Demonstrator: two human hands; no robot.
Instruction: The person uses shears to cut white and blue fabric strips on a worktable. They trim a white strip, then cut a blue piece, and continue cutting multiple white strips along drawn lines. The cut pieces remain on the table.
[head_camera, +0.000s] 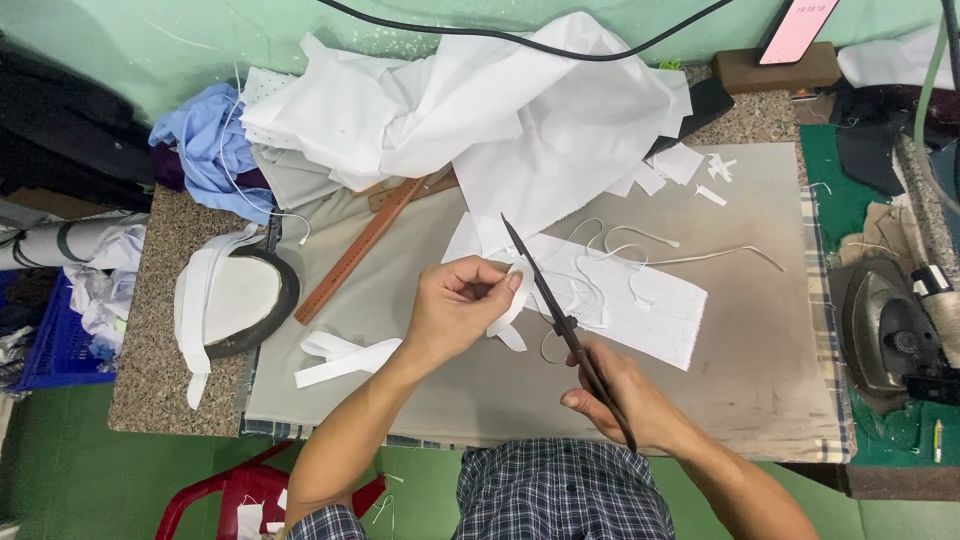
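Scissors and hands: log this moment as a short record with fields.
left hand: pinches a white fabric strip
right hand: grips the scissors by the handles
scissors: blades pointing away from the person, beside the strip
surface: grey cloth-covered table
behind: heap of white fabric, wooden ruler
right edge: iron

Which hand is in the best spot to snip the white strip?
Probably the right hand: it grips the scissors, whose blades already reach the white strip. The left hand just pinches that strip.
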